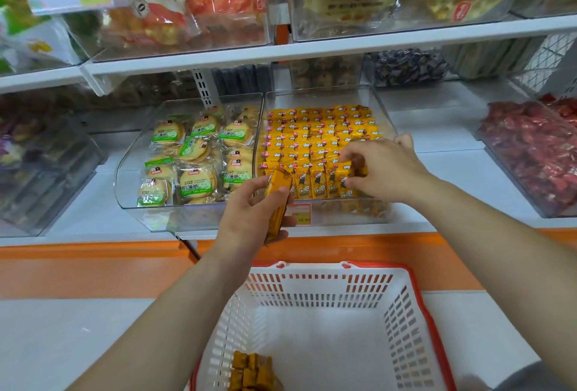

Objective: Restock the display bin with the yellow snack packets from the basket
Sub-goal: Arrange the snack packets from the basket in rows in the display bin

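A clear display bin on the lower shelf holds neat rows of yellow snack packets. My right hand reaches into the bin's front right and pinches a yellow packet standing in the front row. My left hand hovers at the bin's front edge and grips a small stack of yellow packets. Below, a white basket with a red rim stands on the floor, with several yellow packets left in its near left corner.
Left of the yellow bin sits a clear bin of round biscuits in green-labelled wrappers. A bin of red sweets stands to the right. An upper shelf with more bins overhangs. An orange ledge runs below the shelf.
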`<state>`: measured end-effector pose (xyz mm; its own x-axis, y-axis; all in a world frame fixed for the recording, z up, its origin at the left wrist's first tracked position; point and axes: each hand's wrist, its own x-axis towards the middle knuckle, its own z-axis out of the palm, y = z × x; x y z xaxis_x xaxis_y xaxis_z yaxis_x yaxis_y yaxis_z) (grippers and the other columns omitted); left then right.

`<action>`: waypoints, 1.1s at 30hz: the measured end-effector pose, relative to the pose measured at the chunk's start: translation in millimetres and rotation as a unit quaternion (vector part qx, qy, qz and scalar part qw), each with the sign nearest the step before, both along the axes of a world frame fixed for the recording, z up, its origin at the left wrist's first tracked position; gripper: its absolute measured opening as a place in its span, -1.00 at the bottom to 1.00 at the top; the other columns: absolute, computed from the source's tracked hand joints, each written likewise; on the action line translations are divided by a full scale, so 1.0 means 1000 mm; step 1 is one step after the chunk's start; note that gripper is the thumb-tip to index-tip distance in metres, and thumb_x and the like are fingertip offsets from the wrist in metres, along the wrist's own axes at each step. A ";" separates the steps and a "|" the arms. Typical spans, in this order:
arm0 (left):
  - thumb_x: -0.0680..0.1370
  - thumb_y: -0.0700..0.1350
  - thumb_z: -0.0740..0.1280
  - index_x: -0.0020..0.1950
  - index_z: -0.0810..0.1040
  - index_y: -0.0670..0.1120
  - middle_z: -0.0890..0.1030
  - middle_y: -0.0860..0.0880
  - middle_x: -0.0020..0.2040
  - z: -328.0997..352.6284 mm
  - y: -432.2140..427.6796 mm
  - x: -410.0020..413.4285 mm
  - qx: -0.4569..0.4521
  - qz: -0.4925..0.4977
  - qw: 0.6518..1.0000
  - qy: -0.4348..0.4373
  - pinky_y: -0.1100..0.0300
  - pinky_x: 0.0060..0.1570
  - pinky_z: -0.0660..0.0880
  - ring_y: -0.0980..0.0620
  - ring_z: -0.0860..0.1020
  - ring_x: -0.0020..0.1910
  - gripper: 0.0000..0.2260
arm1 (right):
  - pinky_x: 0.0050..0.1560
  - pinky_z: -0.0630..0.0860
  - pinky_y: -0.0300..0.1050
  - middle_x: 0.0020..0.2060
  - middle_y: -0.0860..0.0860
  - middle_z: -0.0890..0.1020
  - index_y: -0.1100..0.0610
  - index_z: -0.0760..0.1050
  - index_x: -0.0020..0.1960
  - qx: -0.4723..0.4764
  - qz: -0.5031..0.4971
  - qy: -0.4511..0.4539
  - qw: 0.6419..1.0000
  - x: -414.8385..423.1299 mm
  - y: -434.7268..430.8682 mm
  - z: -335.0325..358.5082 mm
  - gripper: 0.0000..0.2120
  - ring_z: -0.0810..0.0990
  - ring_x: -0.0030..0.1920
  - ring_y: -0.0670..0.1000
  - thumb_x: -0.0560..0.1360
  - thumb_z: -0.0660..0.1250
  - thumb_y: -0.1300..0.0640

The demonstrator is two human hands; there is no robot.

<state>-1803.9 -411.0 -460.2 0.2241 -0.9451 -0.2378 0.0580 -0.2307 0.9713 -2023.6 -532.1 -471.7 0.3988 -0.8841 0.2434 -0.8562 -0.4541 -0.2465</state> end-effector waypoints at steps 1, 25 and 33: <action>0.63 -0.08 0.37 0.28 0.57 -0.04 0.75 -0.02 -0.11 -0.001 0.000 0.000 0.003 -0.003 1.000 -0.002 0.20 -0.38 0.60 0.01 0.71 -0.28 -0.77 | 0.04 0.10 -0.06 -0.16 -0.29 0.53 -0.24 0.45 0.04 0.005 0.004 -0.023 1.000 0.001 0.000 0.001 -0.70 0.50 -0.05 -0.12 0.40 0.50 -0.17; 0.49 -0.22 0.53 0.34 0.52 0.14 0.68 -0.08 0.17 -0.013 0.000 -0.017 -0.097 -0.131 0.977 -0.134 0.03 0.02 0.67 -0.10 0.67 0.13 -0.51 | -0.43 0.49 -0.22 -0.35 -0.02 0.69 -0.03 0.55 -0.08 0.233 0.048 -0.287 0.928 0.031 0.051 0.024 -0.68 0.61 -0.47 -0.10 0.50 0.33 -0.28; 0.50 -0.15 0.52 0.23 0.58 0.05 0.71 -0.09 0.05 -0.011 0.001 -0.024 -0.068 -0.110 0.990 -0.058 0.22 -0.20 0.62 -0.03 0.73 -0.08 -0.67 | -0.16 0.65 0.06 -0.17 0.05 0.73 0.03 0.61 0.00 0.330 0.067 -0.415 0.845 0.006 0.040 0.031 -0.79 0.72 -0.16 0.07 0.43 0.52 0.00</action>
<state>-1828.0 -410.4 -471.4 0.0273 -0.9956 -0.0893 -0.0938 -0.0915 0.9914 -2018.0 -492.4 -440.7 0.4401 -0.8970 -0.0409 -0.2159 -0.0615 -0.9745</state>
